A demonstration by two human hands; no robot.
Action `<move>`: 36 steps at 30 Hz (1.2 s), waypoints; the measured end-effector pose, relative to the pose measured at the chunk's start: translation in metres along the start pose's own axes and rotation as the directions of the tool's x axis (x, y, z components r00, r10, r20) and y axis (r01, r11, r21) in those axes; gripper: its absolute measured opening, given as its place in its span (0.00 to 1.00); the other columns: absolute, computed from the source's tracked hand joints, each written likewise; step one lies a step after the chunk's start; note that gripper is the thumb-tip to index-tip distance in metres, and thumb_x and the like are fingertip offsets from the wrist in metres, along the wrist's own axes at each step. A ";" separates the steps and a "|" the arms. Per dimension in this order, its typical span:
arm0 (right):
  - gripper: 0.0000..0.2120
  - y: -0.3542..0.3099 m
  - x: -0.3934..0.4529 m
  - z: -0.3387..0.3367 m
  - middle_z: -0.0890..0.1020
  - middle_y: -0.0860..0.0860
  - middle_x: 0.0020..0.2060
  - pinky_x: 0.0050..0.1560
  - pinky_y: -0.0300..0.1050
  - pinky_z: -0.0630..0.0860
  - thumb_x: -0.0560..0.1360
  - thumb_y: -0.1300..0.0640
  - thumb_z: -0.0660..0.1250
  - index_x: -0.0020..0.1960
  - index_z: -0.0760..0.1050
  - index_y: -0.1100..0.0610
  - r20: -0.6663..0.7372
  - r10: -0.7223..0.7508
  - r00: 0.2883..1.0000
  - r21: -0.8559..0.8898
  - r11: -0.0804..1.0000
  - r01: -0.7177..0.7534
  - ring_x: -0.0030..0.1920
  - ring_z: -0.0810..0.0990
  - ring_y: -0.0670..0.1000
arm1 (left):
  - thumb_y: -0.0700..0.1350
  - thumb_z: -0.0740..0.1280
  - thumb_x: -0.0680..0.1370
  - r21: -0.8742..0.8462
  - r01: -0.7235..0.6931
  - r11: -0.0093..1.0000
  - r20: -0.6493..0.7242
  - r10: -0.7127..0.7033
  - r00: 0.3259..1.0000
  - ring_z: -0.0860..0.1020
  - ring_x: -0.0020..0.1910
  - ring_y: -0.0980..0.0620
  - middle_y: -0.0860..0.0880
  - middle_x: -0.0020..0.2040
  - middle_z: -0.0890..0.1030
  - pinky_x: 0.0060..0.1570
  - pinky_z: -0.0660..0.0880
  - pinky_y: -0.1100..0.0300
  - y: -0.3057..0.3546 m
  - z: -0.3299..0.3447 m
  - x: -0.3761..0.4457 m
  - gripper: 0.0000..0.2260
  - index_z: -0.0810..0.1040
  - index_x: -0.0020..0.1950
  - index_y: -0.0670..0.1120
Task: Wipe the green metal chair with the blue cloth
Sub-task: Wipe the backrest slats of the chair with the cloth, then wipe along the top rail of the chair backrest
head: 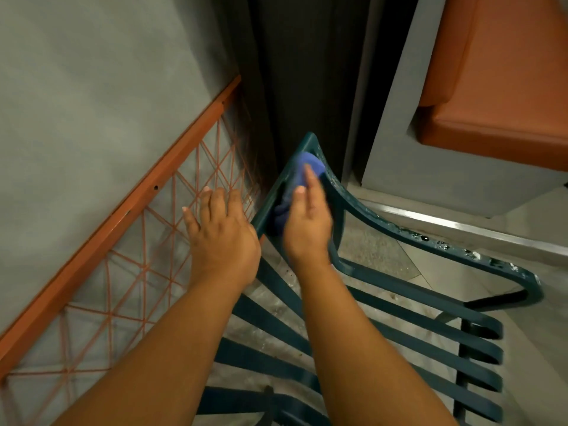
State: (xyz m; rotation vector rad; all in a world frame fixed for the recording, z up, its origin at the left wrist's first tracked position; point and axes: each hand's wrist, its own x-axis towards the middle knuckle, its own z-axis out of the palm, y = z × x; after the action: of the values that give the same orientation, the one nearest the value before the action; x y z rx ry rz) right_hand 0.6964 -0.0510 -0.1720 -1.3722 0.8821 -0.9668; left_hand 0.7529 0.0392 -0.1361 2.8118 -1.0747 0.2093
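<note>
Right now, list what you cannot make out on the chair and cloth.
Head view only:
- blue cloth: blurred, lower part hidden behind the right hand.
- green metal chair: legs and near seat slats cut off by the bottom edge and both forearms.
- left hand: palm contact unseen from above.

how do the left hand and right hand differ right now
The right hand presses the blue cloth against the green metal chair; the left hand holds nothing. The right hand works at the chair's top corner, while the left hand hovers with spread fingers in front of the orange wire frame beside the chair. The right hand looks motion-blurred; the left is sharper. Both are bare, seen from the back, reaching forward.
</note>
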 end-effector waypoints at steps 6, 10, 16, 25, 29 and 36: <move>0.22 -0.014 0.028 0.026 0.44 0.51 0.78 0.76 0.51 0.45 0.83 0.56 0.52 0.76 0.58 0.53 0.191 0.012 0.982 -0.336 0.940 0.054 0.77 0.40 0.51 | 0.46 0.51 0.77 -0.046 0.022 0.999 -0.007 -0.022 1.000 0.51 0.75 0.44 0.43 0.75 0.58 0.72 0.45 0.40 -0.002 0.005 0.001 0.26 0.52 0.75 0.45; 0.23 -0.011 0.018 0.026 0.44 0.48 0.78 0.74 0.44 0.55 0.83 0.55 0.52 0.77 0.54 0.50 0.165 0.052 0.985 -0.271 0.963 -0.005 0.77 0.48 0.50 | 0.46 0.53 0.78 -0.077 0.044 0.996 0.011 -0.043 0.999 0.51 0.75 0.44 0.43 0.75 0.57 0.72 0.47 0.40 -0.002 0.005 0.002 0.27 0.50 0.76 0.46; 0.21 0.033 -0.059 0.015 0.56 0.42 0.75 0.75 0.44 0.52 0.83 0.55 0.52 0.73 0.53 0.41 0.139 -0.024 0.990 -0.030 0.999 0.029 0.76 0.54 0.42 | 0.46 0.55 0.78 -0.125 0.058 0.990 0.032 -0.054 0.998 0.52 0.75 0.43 0.43 0.75 0.56 0.72 0.48 0.40 -0.001 0.004 0.005 0.27 0.51 0.76 0.47; 0.21 0.035 -0.048 0.031 0.68 0.51 0.72 0.71 0.50 0.64 0.83 0.55 0.52 0.75 0.60 0.46 -0.060 0.394 0.917 -0.063 0.915 -0.398 0.70 0.68 0.50 | 0.45 0.54 0.77 -0.103 0.046 0.994 0.024 -0.044 0.999 0.52 0.75 0.43 0.43 0.75 0.56 0.72 0.46 0.40 -0.003 0.006 0.005 0.28 0.49 0.76 0.48; 0.22 0.033 -0.074 0.023 0.64 0.45 0.74 0.73 0.38 0.58 0.83 0.57 0.54 0.74 0.56 0.45 0.026 0.051 0.998 -0.027 0.998 -0.050 0.73 0.61 0.41 | 0.44 0.55 0.78 -0.107 0.052 0.993 0.026 -0.049 0.998 0.55 0.74 0.42 0.42 0.75 0.57 0.72 0.47 0.40 -0.002 0.005 0.003 0.26 0.53 0.76 0.47; 0.15 0.073 -0.031 -0.030 0.79 0.55 0.54 0.54 0.46 0.78 0.83 0.55 0.54 0.66 0.73 0.49 0.012 0.562 0.827 0.081 0.824 -0.561 0.48 0.79 0.54 | 0.44 0.56 0.78 -0.071 0.056 0.996 0.083 -0.050 0.995 0.53 0.74 0.42 0.42 0.75 0.54 0.71 0.48 0.38 0.000 -0.002 0.007 0.26 0.54 0.75 0.48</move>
State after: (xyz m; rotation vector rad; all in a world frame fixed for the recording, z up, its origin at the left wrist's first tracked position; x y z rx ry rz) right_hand 0.6603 -0.0362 -0.2467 -0.9444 1.1591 -0.5409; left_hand 0.7580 0.0345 -0.1328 2.8008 -1.0002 0.0499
